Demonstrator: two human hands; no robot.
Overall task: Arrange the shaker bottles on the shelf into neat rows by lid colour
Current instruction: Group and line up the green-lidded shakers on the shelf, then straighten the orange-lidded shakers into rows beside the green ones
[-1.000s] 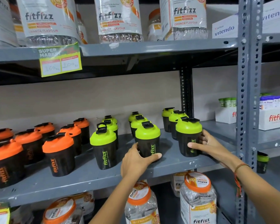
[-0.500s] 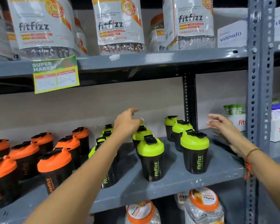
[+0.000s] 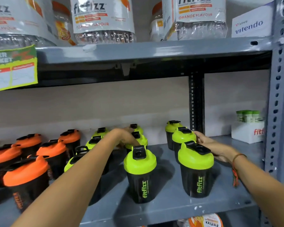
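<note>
Your left hand [image 3: 125, 138] reaches deep into the shelf [image 3: 170, 208] and lies against the middle green-lidded shaker [image 3: 138, 140] of the centre row; whether the fingers are closed on it you cannot tell, since the hand hides its own grip. Your right hand [image 3: 210, 147] rests with spread fingers against the side of the middle shaker [image 3: 183, 138] in the right-hand row, just behind the front shaker [image 3: 195, 169] there, not clamped around it. A red-orange thread band [image 3: 235, 169] circles your right wrist. The front green shaker of the centre row [image 3: 139, 172] stands upright and untouched between your forearms. To the left, past a third green row partly hidden by your left arm, the orange-lidded shakers [image 3: 25, 176] stand grouped together. Large jars [image 3: 103, 18] fill the shelf above, beside a white box [image 3: 251, 23].
</note>
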